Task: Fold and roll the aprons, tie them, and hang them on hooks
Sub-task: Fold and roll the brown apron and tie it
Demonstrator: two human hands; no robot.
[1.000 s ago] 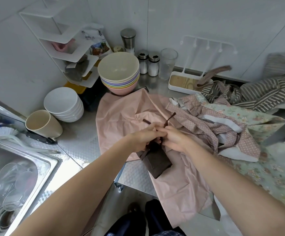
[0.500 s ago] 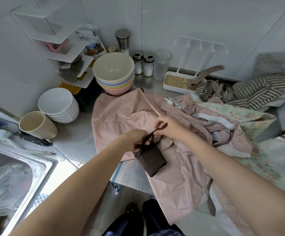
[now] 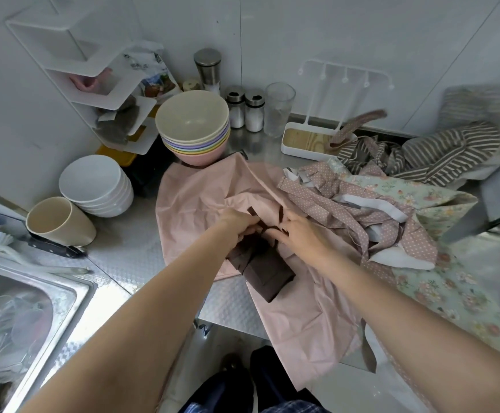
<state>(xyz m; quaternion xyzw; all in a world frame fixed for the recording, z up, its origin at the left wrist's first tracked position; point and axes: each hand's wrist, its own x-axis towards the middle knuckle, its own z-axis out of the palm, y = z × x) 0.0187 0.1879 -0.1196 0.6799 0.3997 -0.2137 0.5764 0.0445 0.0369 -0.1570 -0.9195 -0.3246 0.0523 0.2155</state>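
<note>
- Head view: both forearms reach in from the bottom edge and meet at the counter's middle, over a rolled dark brown apron (image 3: 265, 271).
- Brown apron roll lies on a spread pink apron (image 3: 201, 201), its near end pointing toward the counter's front edge.
- Left hand (image 3: 238, 223): fingers curled down onto the top end of the roll, pinching a dark brown strap (image 3: 253, 211) that sticks up past the knuckles.
- Right hand (image 3: 301, 234): fingers bent, tips at the same end of the roll, pinching strap at the knot area; a second strap end shows just above its index finger. The two hands are touching or nearly so; cannot tell which.
- Right of the pink apron: a polka-dot apron (image 3: 371, 216) in a crumpled heap with white ties, lying on a floral apron (image 3: 463, 281); a striped apron (image 3: 439, 153) bunched behind them.
- Back of counter: white hook rack (image 3: 344, 74) on a tray base, nothing hanging on its hooks; clear glass (image 3: 278, 108); two shakers (image 3: 244, 110).
- Left side: stack of coloured bowls (image 3: 193, 129), stack of white bowls (image 3: 95, 186), beige cup (image 3: 59, 225) on its side, sink (image 3: 49, 296).
</note>
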